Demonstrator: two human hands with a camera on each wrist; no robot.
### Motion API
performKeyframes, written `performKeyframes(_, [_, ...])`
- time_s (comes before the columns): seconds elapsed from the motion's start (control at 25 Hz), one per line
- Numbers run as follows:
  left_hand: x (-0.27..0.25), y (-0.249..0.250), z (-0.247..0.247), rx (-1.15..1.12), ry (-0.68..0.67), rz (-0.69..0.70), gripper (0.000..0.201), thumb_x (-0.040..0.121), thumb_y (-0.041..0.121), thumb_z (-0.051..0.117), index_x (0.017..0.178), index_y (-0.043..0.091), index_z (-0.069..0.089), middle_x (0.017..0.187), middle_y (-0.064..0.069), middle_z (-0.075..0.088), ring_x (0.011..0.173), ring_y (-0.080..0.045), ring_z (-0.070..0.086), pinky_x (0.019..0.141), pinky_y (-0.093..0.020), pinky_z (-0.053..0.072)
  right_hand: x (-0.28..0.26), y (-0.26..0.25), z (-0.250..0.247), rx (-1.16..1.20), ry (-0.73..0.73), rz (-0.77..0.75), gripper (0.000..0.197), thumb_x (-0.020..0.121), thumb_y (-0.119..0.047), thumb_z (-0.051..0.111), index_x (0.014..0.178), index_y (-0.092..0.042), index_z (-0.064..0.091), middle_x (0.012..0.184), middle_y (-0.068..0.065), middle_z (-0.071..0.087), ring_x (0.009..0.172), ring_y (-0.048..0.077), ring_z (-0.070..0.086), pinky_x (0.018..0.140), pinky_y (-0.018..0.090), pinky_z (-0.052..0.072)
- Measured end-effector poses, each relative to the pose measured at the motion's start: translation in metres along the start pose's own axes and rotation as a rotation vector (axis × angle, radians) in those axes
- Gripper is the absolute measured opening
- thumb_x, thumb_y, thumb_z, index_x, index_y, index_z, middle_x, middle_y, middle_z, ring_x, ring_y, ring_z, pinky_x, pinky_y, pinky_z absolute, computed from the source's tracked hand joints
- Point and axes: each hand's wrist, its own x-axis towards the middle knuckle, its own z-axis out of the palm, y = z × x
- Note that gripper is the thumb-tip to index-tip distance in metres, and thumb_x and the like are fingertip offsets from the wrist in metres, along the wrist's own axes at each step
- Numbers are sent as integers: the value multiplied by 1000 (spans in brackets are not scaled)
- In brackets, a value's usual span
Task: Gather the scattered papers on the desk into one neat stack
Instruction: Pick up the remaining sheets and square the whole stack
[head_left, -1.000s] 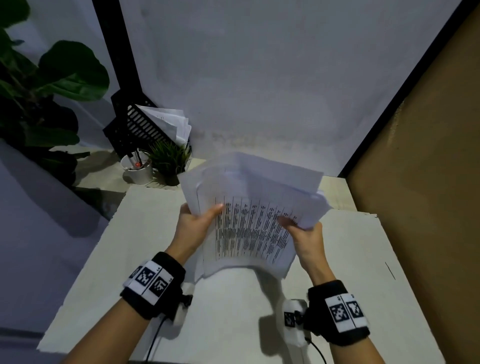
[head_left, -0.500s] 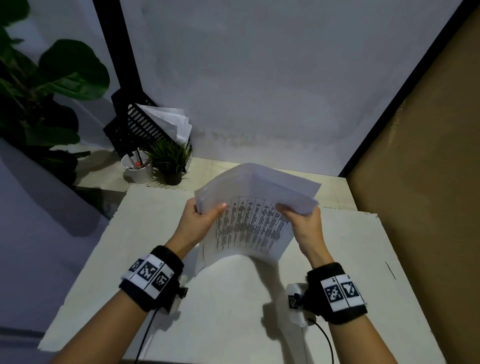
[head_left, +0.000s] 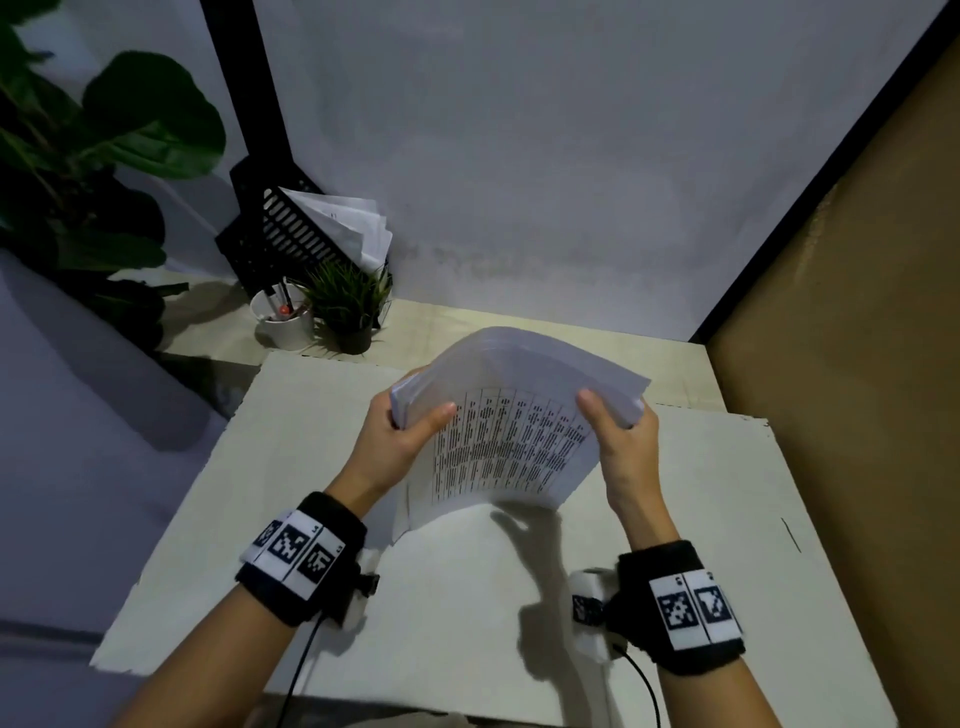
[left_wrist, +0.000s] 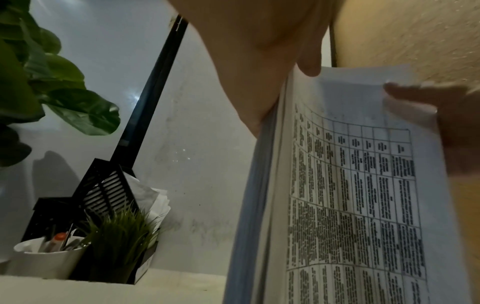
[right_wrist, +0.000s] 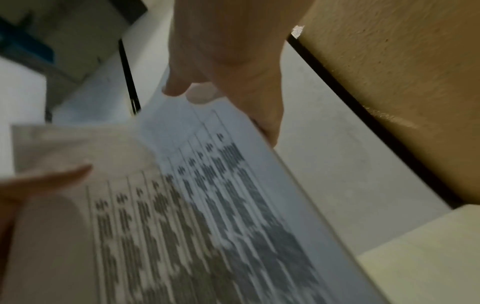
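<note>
- Papers (head_left: 511, 447), the biggest item in play, form one thick stack held up above the middle of the desk (head_left: 291, 457), nearer its far edge than its near one; the stack stands roughly on end and bows, its printed table of dark text facing the person, its lower edge just over the pale desk surface.
- Left hand (head_left: 402, 436) grips the stack's upper left corner: the thumb lies across the printed front, the other fingers are behind the sheets. The left wrist view shows the thumb tip on the top margin and the layered sheet edges beside the palm.
- Right hand (head_left: 621, 436) grips the upper right corner the same way, thumb on the front and fingers curled round the back edge; the right wrist view is blurred but shows the thumb on the page.
- Both wrists carry black bands with black-and-white coded tags.
- At the far left corner of the desk stands a black slotted file holder (head_left: 291, 234) with loose white sheets in it.
- In front of it, a small green potted plant (head_left: 348, 306) stands just beside a white cup (head_left: 285, 325) of pens.
- Large dark leaves (head_left: 130, 119) hang beyond the left edge.
</note>
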Motion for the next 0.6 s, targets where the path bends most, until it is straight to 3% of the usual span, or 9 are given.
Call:
performKeyframes(0.08, [2, 0, -2, 14, 16, -1, 30, 68, 31, 66, 97, 32, 60, 86, 18, 72, 82, -1, 66, 71, -20, 56, 5, -18, 9, -28, 86, -133, 32, 66, -53, 64, 84, -27, 61, 83, -12, 65, 83, 6, 60, 78, 24, 48])
performKeyframes(0.2, [2, 2, -2, 16, 9, -7, 28, 70, 26, 66, 96, 32, 58, 81, 16, 71, 78, 3, 65, 66, -16, 54, 14, -29, 22, -94, 199, -254, 16, 77, -39, 60, 82, -24, 60, 82, -14, 60, 77, -9, 54, 74, 8, 41])
performKeyframes(0.28, [2, 4, -3, 17, 18, -24, 31, 70, 27, 67, 99, 28, 58, 83, 7, 66, 78, 3, 64, 64, -16, 54, 18, -25, 21, -105, 238, -229, 12, 80, -27, 58, 86, -18, 61, 83, -13, 59, 76, -10, 54, 69, 5, 40])
performKeyframes(0.4, [3, 6, -4, 27, 11, -27, 32, 72, 27, 67, 102, 23, 58, 89, 2, 60, 79, 2, 64, 62, -16, 53, 19, -20, 13, -65, 242, -150, 12, 76, -26, 51, 85, -24, 59, 89, -7, 58, 77, -2, 51, 65, 10, 40])
performKeyframes(0.52, [4, 10, -5, 19, 38, -40, 27, 72, 23, 67, 95, 33, 57, 89, 3, 60, 78, 2, 64, 61, -16, 54, 19, -19, 0, -43, 35, -114, 18, 77, -26, 54, 95, -25, 56, 92, -4, 55, 74, -6, 53, 59, 5, 41])
performKeyframes(0.6, [7, 15, -2, 32, 70, -40, 26, 79, 12, 63, 91, 33, 54, 87, 4, 58, 74, 3, 64, 59, -14, 53, 20, -12, -6, -84, -142, -1, 28, 72, -20, 67, 98, -25, 57, 88, -6, 61, 75, -2, 60, 63, 14, 48])
